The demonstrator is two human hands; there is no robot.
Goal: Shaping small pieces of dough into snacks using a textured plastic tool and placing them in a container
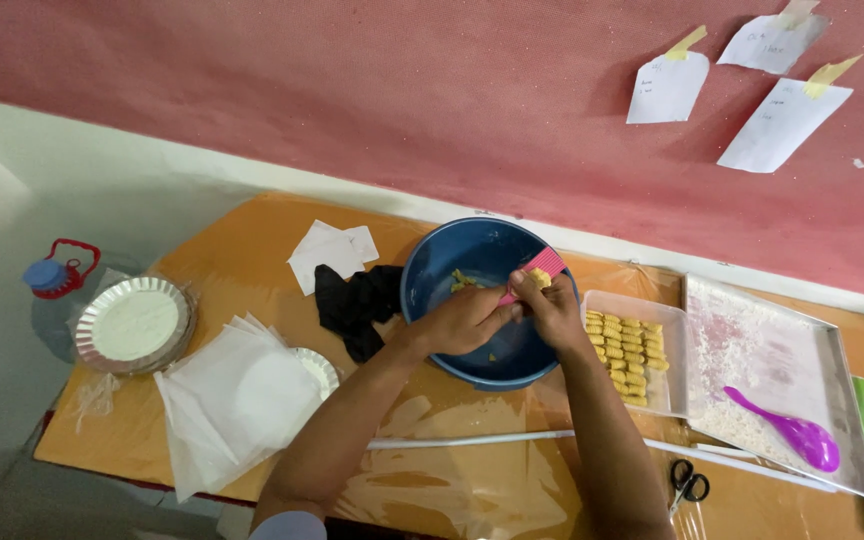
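Over the blue bowl [472, 270], your left hand [467, 318] and right hand [555, 312] fingers pinch dough on the pink ridged comb [535, 272]; roll it off next, I'd judge, into the clear tray [607, 300].

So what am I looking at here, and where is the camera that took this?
No machine here: a person wears a camera on the head, looking down at their own two hands. The left hand and right hand meet over a blue bowl, working a bit of yellow dough against a pink ridged comb. Beside it a clear tray holds ridged dough pieces. A purple spoon lies in a floured metal tray.
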